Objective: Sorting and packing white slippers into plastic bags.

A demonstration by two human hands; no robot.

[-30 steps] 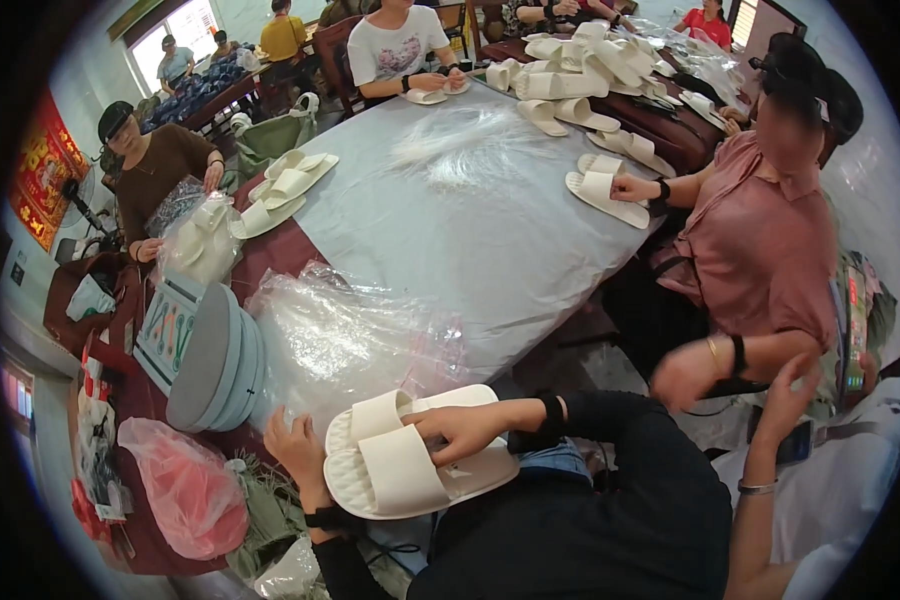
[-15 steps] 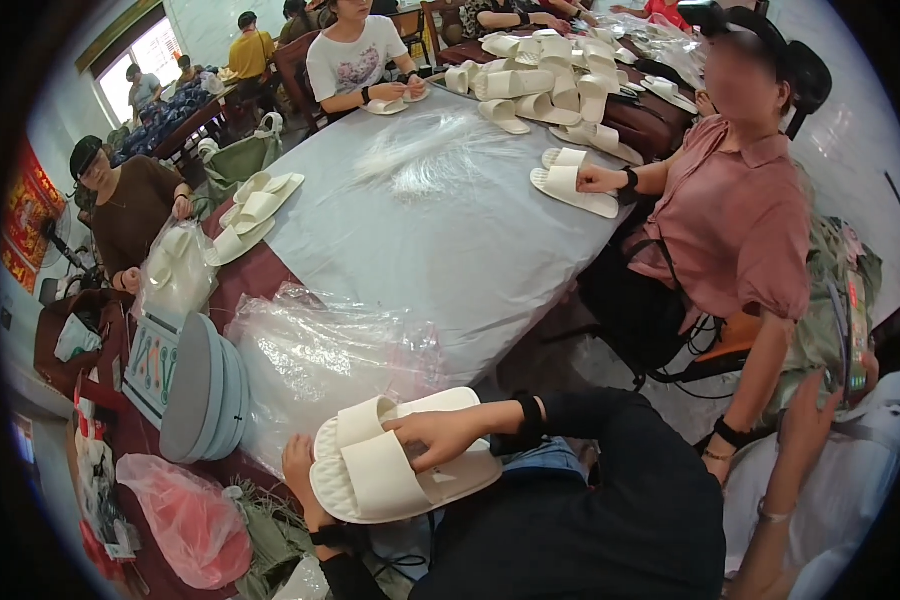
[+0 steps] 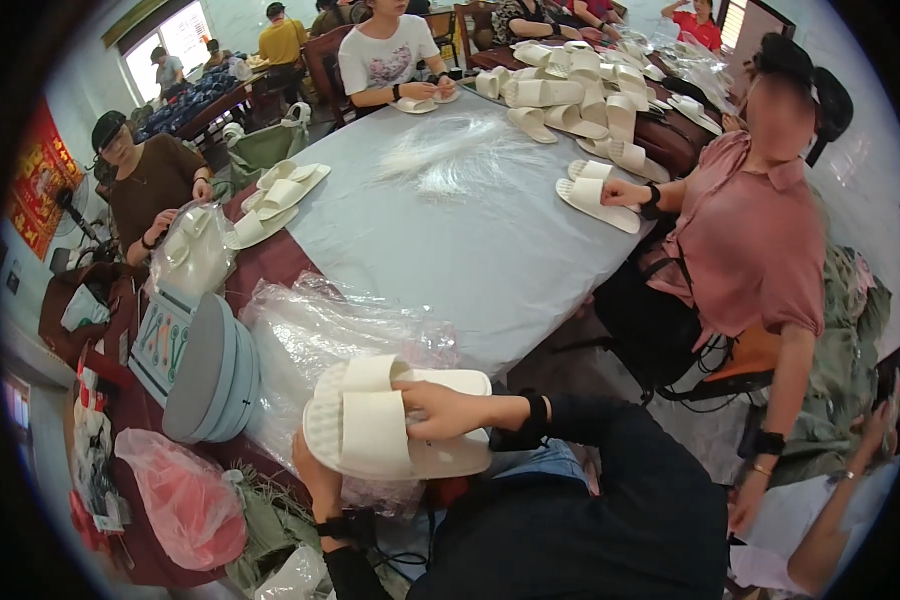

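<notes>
A: Head view, quick pass. What did the hands have?

B: Right hand lay on top of a pair of white slippers, fingers curled over the straps, pressing the pair together. Left hand was under the stack, mostly hidden, gripping the lower edge from below. So both were closed on the slippers.

A: Where were the slippers?

B: Held just above the near edge of the table, in front of the person's lap, soles stacked, straps up. Crumpled clear plastic bags lay on the table right behind them, touching or nearly so, could not tell which.

A: Left side?

B: Stack of grey round lids or dishes stood on edge beside the plastic. A pink plastic bag sat lower down, near the table corner. A dark red cloth showed along that edge.

A: Other people?

B: Person in a pink shirt sat at the right, one hand on a white slipper pair on the table. Person in a brown top sat at the left, holding a bagged item, with more slippers beside them. Person in a white shirt was at the far end. A big pile of slippers lay far right on the table.

A: Wrists?

B: Dark band on each of the wearer's wrists, dark sleeves.
</notes>
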